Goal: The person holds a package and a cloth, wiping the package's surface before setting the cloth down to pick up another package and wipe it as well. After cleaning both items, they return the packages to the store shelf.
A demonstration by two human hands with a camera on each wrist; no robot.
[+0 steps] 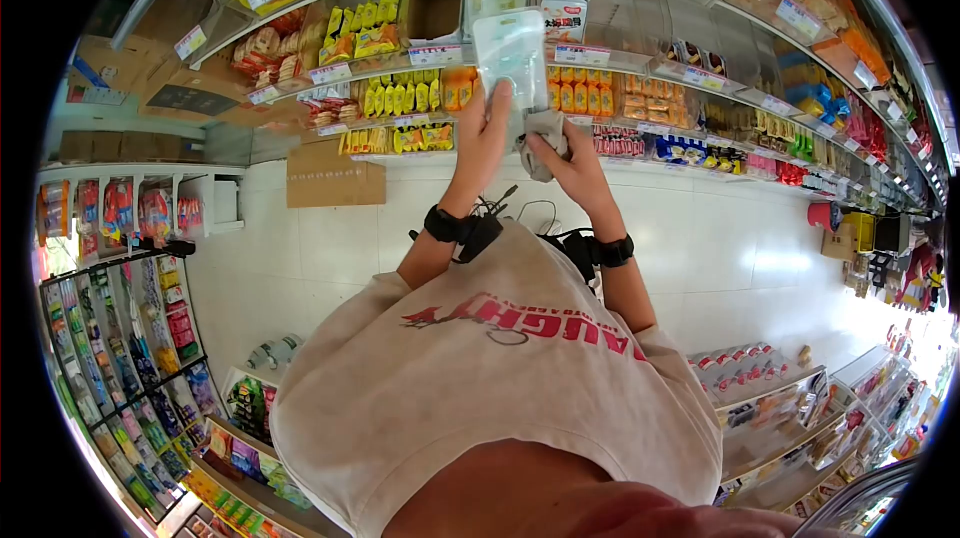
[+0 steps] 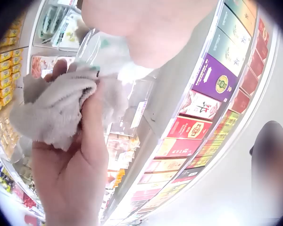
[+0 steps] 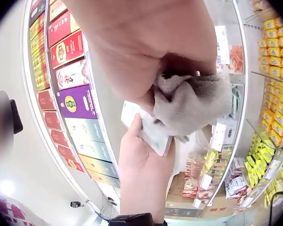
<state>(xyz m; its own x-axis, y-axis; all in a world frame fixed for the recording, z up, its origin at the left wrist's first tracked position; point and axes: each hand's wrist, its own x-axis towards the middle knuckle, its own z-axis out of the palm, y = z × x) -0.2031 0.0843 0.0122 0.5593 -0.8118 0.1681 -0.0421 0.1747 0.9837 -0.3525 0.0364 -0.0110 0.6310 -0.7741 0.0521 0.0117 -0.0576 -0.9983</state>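
Observation:
A pale, translucent flat package is held up in front of the shelves by the left hand, its thumb lying on the face of it. Beside its lower right edge, the right hand grips a crumpled grey cloth. In the left wrist view the cloth is bunched between the thumb and fingers of the right hand. The right wrist view has the left hand around the package, with the cloth close to it.
Shelves of packaged snacks curve across the front, price tags along their edges. A cardboard box stands on the floor below. Stacked colourful boxes line another shelf, and a person is off to the side. Racks stand behind on both sides.

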